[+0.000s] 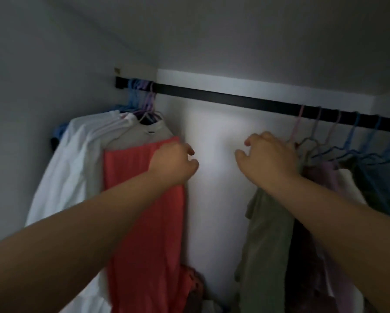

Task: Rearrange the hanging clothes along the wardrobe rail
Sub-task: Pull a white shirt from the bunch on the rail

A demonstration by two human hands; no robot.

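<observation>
Hands first. Left hand (174, 162) rests against the upper right edge of a coral-red garment (144, 211), fingers loosely curled, tips apart, nothing pinched between them. Right hand (268, 158) lies palm-down on the shoulder of an olive-green garment (264, 233), fingers spread and half bent; whether it grips cloth underneath cannot be told. The two hands are well apart, with bare white back wall (214, 199) between them.

Black wardrobe rail (223, 98) runs long-axis left to right, sloping down toward the right in this view, its left end at a dark bracket (121, 83) on the side wall.

Left cluster: blue and lilac hangers (142, 98) bunched at the rail's left end, carrying white shirts (76, 154), a grey top (144, 132), then the coral-red piece hanging straight down.

Right cluster: pink and blue hangers (338, 132) spaced along the rail, hooks over it; below them the olive piece, a dark maroon garment (302, 256), a pale lilac one (329, 175) and a dark teal one (379, 184), all hanging lengthwise downward.

Mid-rail is bare.
</observation>
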